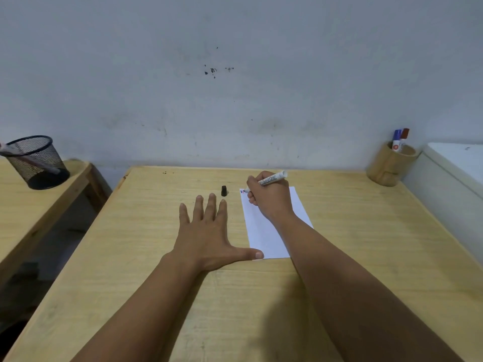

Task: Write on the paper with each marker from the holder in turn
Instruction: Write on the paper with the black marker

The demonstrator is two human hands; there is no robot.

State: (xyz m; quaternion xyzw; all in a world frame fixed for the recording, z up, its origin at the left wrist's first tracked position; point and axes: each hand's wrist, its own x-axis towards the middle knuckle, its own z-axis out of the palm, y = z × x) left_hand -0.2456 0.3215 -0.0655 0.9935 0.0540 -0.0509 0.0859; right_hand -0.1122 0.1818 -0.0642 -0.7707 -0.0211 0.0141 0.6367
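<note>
Right hand [269, 198] is clenched round a white marker [271, 178], tip down at the top left corner of the paper [264, 231], where small blue and red marks sit already. Marker barrel slants up and to the right, past the knuckles. Left hand [206, 231] lies flat on the table [130, 257], fingers spread, holding nothing; thumb tip presses the bottom left corner of the sheet. Black cap [224, 191] stands upright on the wood just beyond the left fingertips, near the paper's top left corner but not touching it. Wooden holder [386, 168] is at the far right corner of the table, w/ a blue-capped marker [396, 142] and a red-capped marker [404, 137] sticking out. Over on the left, on a separate table, there's a black mesh cup [36, 163] w/ a pen leaning inside.
</note>
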